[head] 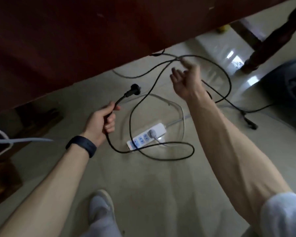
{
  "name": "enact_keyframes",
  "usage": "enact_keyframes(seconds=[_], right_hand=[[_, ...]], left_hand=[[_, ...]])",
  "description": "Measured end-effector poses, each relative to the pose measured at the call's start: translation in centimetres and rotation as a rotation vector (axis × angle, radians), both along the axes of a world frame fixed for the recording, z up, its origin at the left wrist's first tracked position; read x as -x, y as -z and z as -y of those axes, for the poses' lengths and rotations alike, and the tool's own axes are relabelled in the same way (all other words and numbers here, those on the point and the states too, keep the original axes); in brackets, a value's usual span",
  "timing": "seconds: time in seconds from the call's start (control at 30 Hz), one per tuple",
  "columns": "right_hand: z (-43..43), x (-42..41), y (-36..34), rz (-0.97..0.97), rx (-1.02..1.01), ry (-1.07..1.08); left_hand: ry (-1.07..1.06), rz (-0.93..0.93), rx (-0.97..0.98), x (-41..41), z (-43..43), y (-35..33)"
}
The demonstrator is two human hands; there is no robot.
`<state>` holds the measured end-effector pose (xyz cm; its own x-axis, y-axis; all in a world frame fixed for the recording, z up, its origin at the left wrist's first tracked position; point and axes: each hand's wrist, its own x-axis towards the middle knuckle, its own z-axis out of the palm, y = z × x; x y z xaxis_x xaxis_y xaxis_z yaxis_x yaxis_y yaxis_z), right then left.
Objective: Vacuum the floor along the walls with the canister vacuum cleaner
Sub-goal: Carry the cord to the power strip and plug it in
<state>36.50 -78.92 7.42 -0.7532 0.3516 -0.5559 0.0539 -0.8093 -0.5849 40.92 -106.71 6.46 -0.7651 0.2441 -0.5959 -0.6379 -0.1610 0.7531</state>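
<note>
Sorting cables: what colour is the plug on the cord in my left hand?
Black, like its cord; the plug shows best in head view.

Floor (143, 185) was smooth glossy tile; power strip (148, 135) glossy white plastic; cord (161, 156) matt black rubbery; desk (58, 40) dark wood.

Left hand (102, 122) grips black cord (130, 120) just behind its plug (133, 90); the plug is in the air and not plugged in. Dark wristband (82, 145) on that wrist. Right hand (186, 81) is raised with fingers loosely spread, fingertips at a loop of the cord; blur hides whether they touch. The cord lies in loops over a white power strip (140, 139) on the pale floor (143, 182). One white plug (152, 133) is seated in the strip. Dark vacuum cleaner (287, 89) at right edge. Dark red wooden furniture (75, 40) overhead.
</note>
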Motion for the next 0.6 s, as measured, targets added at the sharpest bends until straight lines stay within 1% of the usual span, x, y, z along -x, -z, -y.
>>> enact_keyframes(seconds=[0.07, 0.1, 0.13, 0.17, 0.2, 0.23, 0.27, 0.33, 0.37, 0.4, 0.47, 0.53, 0.57, 0.6], right_hand=[[1.7, -2.1, 3.4, 0.143, -0.216, -0.198], [2.7, -3.7, 5.4, 0.236, -0.373, -0.304], [3.3, -5.6, 7.7, 0.339, -0.565, -0.419], [3.9, -7.7, 9.8, 0.438, -0.805, -0.560], [4.3, -9.8, 11.6, 0.506, -1.044, -0.720], [4.8, -11.7, 13.0, 0.539, -1.228, -0.862], [5.3, -13.4, 13.8, 0.553, -1.338, -0.988], [6.3, -16.0, 14.8, 0.551, -1.426, -1.170], [6.8, -17.1, 15.3, 0.548, -1.487, -1.207], [7.3, -18.1, 15.6, 0.527, -1.590, -1.184], [8.1, -19.9, 16.6, 0.483, -1.847, -1.047], [8.6, -20.9, 17.5, 0.430, -2.006, -0.937], [8.8, -21.2, 18.0, 0.376, -2.042, -0.932], [9.0, -21.3, 18.1, 0.319, -2.059, -0.983]], left_hand=[[0.007, 0.016, 0.047, -1.0, -0.6, 1.1], [0.013, 0.026, 0.081, -1.5, -0.8, 1.7], [0.022, 0.042, 0.110, -2.0, -0.9, 2.3], [0.037, 0.064, 0.130, -2.3, -0.9, 2.8], [0.062, 0.088, 0.143, -2.7, -0.7, 3.2], [0.093, 0.114, 0.157, -2.9, -0.4, 3.7], [0.125, 0.139, 0.179, -3.3, 0.0, 4.1], [0.163, 0.181, 0.258, -3.8, 0.9, 4.9], [0.174, 0.200, 0.300, -4.1, 1.3, 5.3], [0.186, 0.221, 0.326, -4.4, 1.6, 5.6], [0.222, 0.245, 0.363, -4.8, 2.0, 5.7], [0.334, 0.174, 0.489, -5.1, 2.4, 5.8], [0.393, 0.113, 0.565, -5.2, 2.6, 5.9], [0.437, 0.055, 0.625, -5.4, 2.6, 6.0]])
